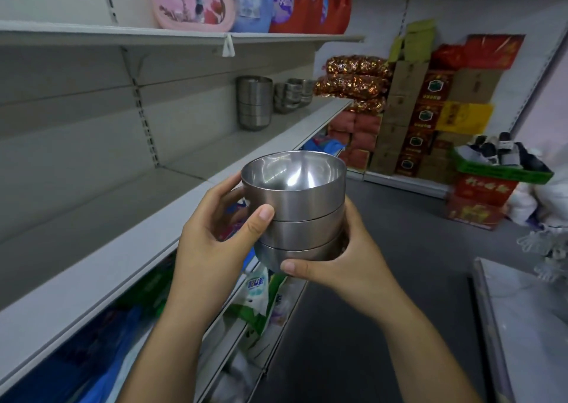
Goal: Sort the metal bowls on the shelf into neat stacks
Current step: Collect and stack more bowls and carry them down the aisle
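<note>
Bowls, stack of three point(295, 212): centre of frame, held in the air in front of the shelf point(92, 249). Left hand point(215, 233) wraps its left side, thumb on the middle bowl. Right hand point(347, 258) cups the base. Tall stack point(254, 103) and low stacks point(290, 95): upper middle, on the shelf.

We see brushed steel on the stack of bowls point(296, 215) in front of the shelf point(101, 218): satin outside, mirror-bright within. The shelf itself looks like matt painted metal. Above it, the detergent bottles point(310, 3) are glossy plastic; right of it, matt cardboard boxes point(405, 77) and crinkled, shiny foil packs point(353, 64).
</note>
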